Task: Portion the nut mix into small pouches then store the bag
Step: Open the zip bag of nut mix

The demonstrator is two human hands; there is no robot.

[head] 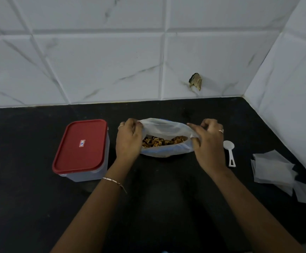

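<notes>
A clear plastic bag (164, 127) stands on the black counter (29, 207) near the back wall, its mouth spread wide. Brown and dark nut mix (164, 141) shows inside it. My left hand (129, 138) pinches the bag's left rim. On the other side, my right hand (208, 141) grips the right rim. A small white plastic spoon (229, 152) lies just right of my right hand. Several small translucent pouches (274, 170) are piled at the counter's right edge.
A clear storage box with a shut red lid (81, 147) stands left of the bag. White marbled tile walls rise behind and to the right, with a chipped hole (196, 81) in the back tile.
</notes>
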